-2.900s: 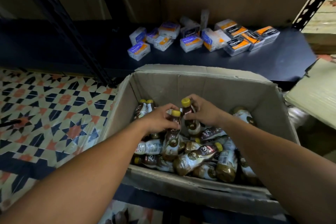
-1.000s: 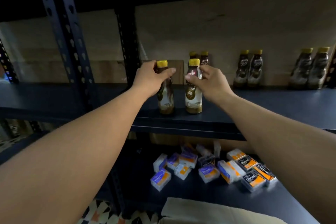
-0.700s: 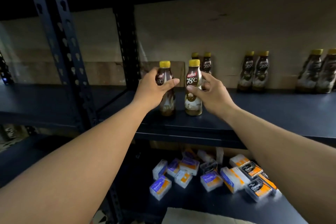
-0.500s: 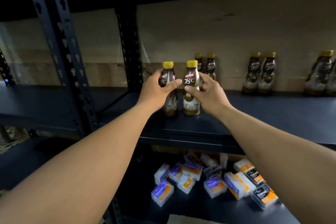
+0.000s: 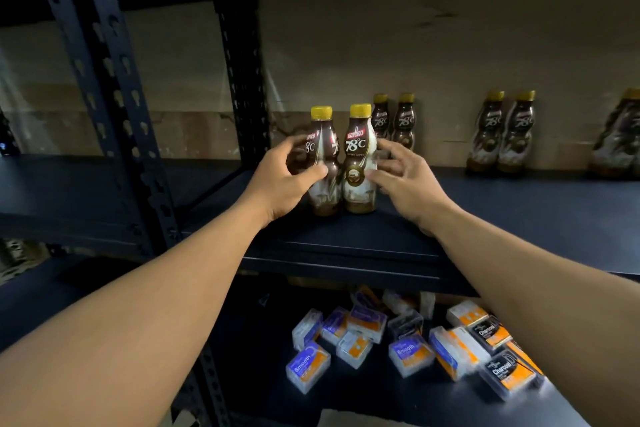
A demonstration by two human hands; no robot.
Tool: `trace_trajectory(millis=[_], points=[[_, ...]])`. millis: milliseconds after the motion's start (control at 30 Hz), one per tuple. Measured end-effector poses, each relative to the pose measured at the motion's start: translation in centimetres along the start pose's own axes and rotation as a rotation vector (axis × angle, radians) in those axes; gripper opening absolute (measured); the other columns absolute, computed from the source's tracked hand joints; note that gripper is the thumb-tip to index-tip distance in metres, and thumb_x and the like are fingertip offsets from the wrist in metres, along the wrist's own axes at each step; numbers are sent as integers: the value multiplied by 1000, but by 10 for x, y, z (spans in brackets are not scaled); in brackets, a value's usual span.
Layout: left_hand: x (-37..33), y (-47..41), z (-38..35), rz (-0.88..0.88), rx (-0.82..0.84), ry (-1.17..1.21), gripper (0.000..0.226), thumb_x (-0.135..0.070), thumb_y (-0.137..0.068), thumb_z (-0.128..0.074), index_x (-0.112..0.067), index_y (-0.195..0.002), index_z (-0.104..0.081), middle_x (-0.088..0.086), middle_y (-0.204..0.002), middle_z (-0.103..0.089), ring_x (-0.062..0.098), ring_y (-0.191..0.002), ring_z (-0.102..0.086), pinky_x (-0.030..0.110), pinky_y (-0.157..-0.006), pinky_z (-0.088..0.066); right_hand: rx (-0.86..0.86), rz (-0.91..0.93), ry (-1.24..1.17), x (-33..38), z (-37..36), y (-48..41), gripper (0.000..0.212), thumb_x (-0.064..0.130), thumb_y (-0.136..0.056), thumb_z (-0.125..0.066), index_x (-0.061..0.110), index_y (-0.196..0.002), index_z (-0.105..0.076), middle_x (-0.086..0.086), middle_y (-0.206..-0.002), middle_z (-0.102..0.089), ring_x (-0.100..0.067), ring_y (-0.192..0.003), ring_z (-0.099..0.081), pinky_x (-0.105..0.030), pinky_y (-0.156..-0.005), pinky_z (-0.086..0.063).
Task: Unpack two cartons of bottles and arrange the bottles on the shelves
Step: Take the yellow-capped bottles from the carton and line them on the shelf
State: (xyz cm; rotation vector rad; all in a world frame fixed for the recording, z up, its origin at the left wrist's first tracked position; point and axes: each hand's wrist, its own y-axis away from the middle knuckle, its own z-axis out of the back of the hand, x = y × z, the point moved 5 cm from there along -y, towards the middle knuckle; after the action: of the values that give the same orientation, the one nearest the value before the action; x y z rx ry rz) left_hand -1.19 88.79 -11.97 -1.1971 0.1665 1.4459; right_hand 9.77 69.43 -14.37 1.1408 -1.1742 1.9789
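Our left hand [image 5: 280, 180] wraps its fingers round the left bottle [image 5: 321, 130]. Our right hand [image 5: 405, 184] spreads its fingers wide beside the right bottle [image 5: 358, 156], near the dark shelf's [image 5: 346, 246] front edge, with boxes [image 5: 306, 364] below.

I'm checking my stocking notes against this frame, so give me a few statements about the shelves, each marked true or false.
1. The left front bottle and the right front bottle stand upright, side by side, on the middle shelf. True.
2. Their caps are red. False: they are yellow.
3. Small boxes lie on the lower shelf. True.
4. No other bottles share the middle shelf. False: more bottles stand in pairs at the back of it.
5. The left hand has its thumb across the left front bottle. True.
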Motion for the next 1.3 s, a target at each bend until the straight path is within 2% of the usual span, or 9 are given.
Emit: trace_trajectory(millis=[233, 400, 667, 867, 967, 1033, 1100, 1233, 1300], points=[[12, -5, -2, 23, -4, -42, 58, -40, -92, -69, -27, -145, -50, -8, -143, -56, 8, -134, -47, 32, -113, -35, 33, 13, 76, -5, -6, -6, 59, 27, -94, -71, 36, -148, -48, 7, -126, -70, -8, -117, -66, -44, -105, -53], [25, -21, -3, 44, 21, -69, 59, -41, -96, -65, -28, -149, -45, -7, -144, -54, 10, -134, -47, 29, -113, -35, 34, 14, 128, -9, -14, -21, 58, 35, -93, -69, 42, -147, -46, 7, -129, -69, -7, -115, -66, -44, -105, -53], [62, -61, -1, 80, 16, -47, 58, -45, -95, -63, -34, -148, -43, -9, -137, -60, 11, -126, -54, 37, -113, -41, 36, 26, 244, -23, -34, -65, 62, 45, -94, -65, 43, -150, -39, 9, -134, -65, -7, -114, -66, -41, -105, -52], [84, -94, 0, 96, 22, -79, 56, -54, -94, -59, -28, -142, -49, -7, -132, -62, 16, -120, -59, 47, -103, -50, 11, 41, 390, -30, -50, -99, 67, 48, -98, -60, 39, -156, -30, 7, -145, -58, -11, -121, -62, -42, -109, -48], [94, -111, 1, 107, 32, -95, 57, -50, -96, -58, -23, -145, -48, -8, -138, -58, 14, -128, -53, 38, -112, -41, 29, 41, 440, -31, -57, -112, 72, 44, -99, -61, 33, -160, -24, 3, -152, -51, -15, -125, -60, -43, -112, -45], [100, -121, 0, 119, 32, -107, 52, -43, -99, -57, -24, -146, -47, -11, -135, -55, 10, -127, -50, 30, -109, -38, 44, 39, 468, -32, -61, -120, 70, 43, -100, -61, 32, -159, -25, 1, -154, -50, -17, -127, -59, -40, -112, -44], [106, -132, 0, 126, 27, -120, 52, -43, -100, -57, -27, -148, -44, -6, -141, -55, 15, -131, -50, 31, -109, -38, 57, 51, 498, -34, -65, -127, 65, 41, -101, -60, 31, -157, -30, 1, -153, -50, -18, -126, -59, -35, -109, -43], [115, -146, -4, 115, 23, -113, 55, -42, -101, -55, -32, -153, -37, -2, -151, -48, 17, -138, -44, 25, -105, -34, 59, 43, 516, -43, -68, -143, 64, 41, -102, -58, 30, -158, -29, 3, -149, -54, -13, -112, -65, -28, -101, -43], [118, -149, -7, 100, 8, -109, 57, -43, -101, -55, -33, -153, -35, -3, -152, -47, 17, -138, -44, 24, -104, -34, 65, 49, 508, -50, -69, -149, 64, 43, -101, -58, 33, -158, -30, 4, -146, -57, -12, -107, -67, -32, -103, -45]])
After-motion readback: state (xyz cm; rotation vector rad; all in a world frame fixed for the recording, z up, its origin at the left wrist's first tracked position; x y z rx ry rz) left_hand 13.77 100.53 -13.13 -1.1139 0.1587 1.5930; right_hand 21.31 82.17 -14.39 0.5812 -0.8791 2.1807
